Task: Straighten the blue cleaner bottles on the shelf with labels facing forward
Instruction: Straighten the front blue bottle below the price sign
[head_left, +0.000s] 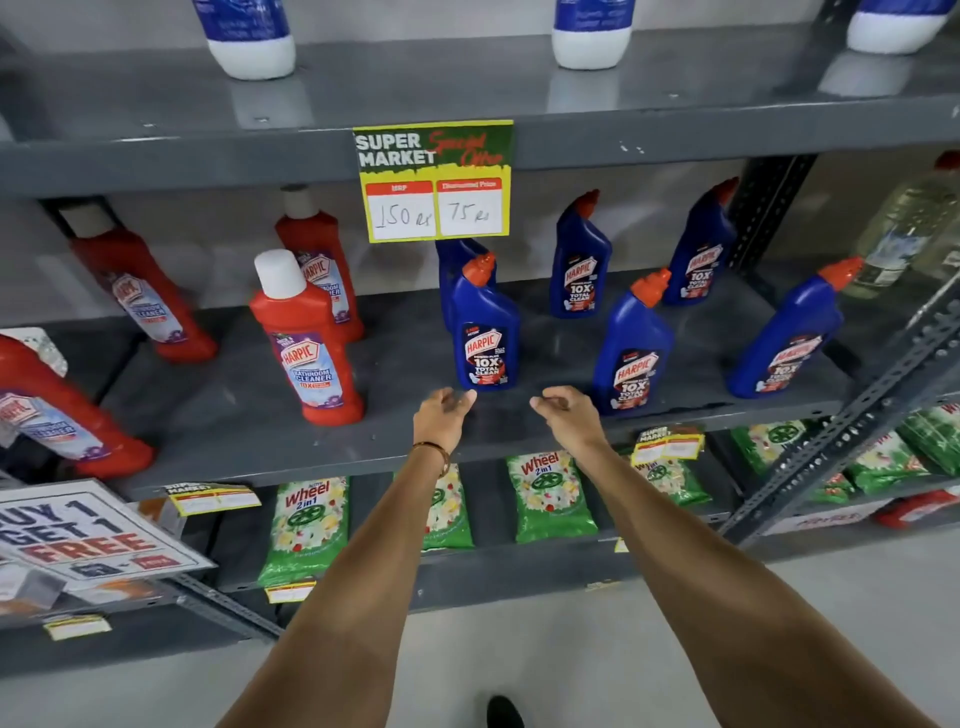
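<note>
Several blue cleaner bottles with red caps stand on the middle grey shelf (395, 358). The nearest blue bottle (485, 332) stands upright with its label facing me, and another blue bottle (453, 270) is half hidden behind it. Further right stand a front bottle (631, 351), a far-right front bottle (787, 338), and two back bottles (579, 260) (698, 249); all show their labels. My left hand (444, 418) hovers just below-left of the nearest bottle, fingers loosely curled, holding nothing. My right hand (566, 413) hovers just right of it, also without anything in it.
Red bathroom-cleaner bottles (311, 343) fill the shelf's left half. A yellow price sign (434, 182) hangs from the upper shelf edge. Green detergent packs (550, 496) lie on the lower shelf. A slanted metal upright (852, 426) crosses at right. A promotional board (78, 530) sits lower left.
</note>
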